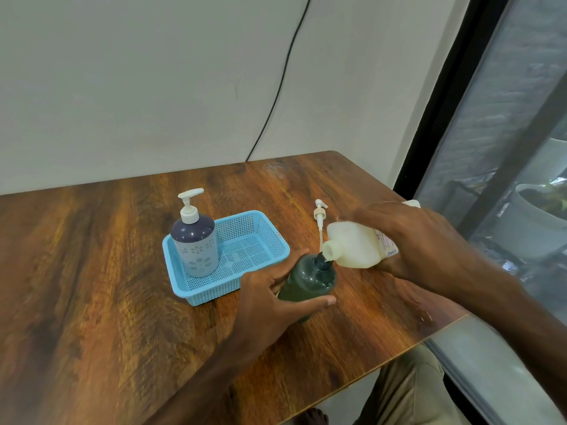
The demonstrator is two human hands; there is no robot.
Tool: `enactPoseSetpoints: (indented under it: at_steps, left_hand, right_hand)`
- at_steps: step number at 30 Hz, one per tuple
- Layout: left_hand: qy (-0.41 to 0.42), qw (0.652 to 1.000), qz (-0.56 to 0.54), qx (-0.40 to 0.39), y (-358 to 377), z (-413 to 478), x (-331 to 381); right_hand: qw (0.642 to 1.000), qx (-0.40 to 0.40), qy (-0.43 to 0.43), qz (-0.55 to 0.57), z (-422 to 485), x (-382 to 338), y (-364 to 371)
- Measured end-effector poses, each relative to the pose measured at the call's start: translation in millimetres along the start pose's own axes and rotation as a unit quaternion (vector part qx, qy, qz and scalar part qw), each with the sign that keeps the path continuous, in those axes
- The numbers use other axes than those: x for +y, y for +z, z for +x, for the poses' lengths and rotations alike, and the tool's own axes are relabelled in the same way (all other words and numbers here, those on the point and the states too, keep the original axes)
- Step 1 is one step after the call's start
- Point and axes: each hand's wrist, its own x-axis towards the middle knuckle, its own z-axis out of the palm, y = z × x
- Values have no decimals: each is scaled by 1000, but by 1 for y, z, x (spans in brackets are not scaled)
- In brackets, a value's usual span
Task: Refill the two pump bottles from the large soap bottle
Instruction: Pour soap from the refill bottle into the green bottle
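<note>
My left grip (276, 297) is wrapped around the dark green pump bottle (310, 280), thumb on the near side and fingers curled round the far side. The bottle stands on the surface (92, 271), its body right in my palm and its open neck poking up just above my fingers. The pump is off it.

My right grip (408, 237) is clamped over the top of the large soap bottle (356, 243), which is tipped on its side in the air. Most of the pale body sticks out to the left of that grip. Its spout points down and left, sitting right at the neck of the green bottle, so the two mouths meet in the gap between my grips. I can't really tell whether soap is flowing.

The loose pump head (320, 211) lies on the surface just beyond the big bottle, its tube running down behind the spout, close to my right grip but not touching it.

The other pump bottle (194, 240), dark blue on top with a pale flowery sleeve and a white pump screwed on, stands upright in the left end of a light blue basket (267, 231). That is just past my left grip, up and to the left of it, with the basket's near corner almost at my knuckles.
</note>
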Motion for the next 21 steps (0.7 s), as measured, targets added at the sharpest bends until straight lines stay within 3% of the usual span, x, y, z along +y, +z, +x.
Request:
enactPoseSetpoints:
  at_steps: [21]
  left_hand:
    - [-5, 1000, 1, -2, 0, -1, 1]
  right_hand:
    - [1000, -13, 11, -8, -1, 2, 0]
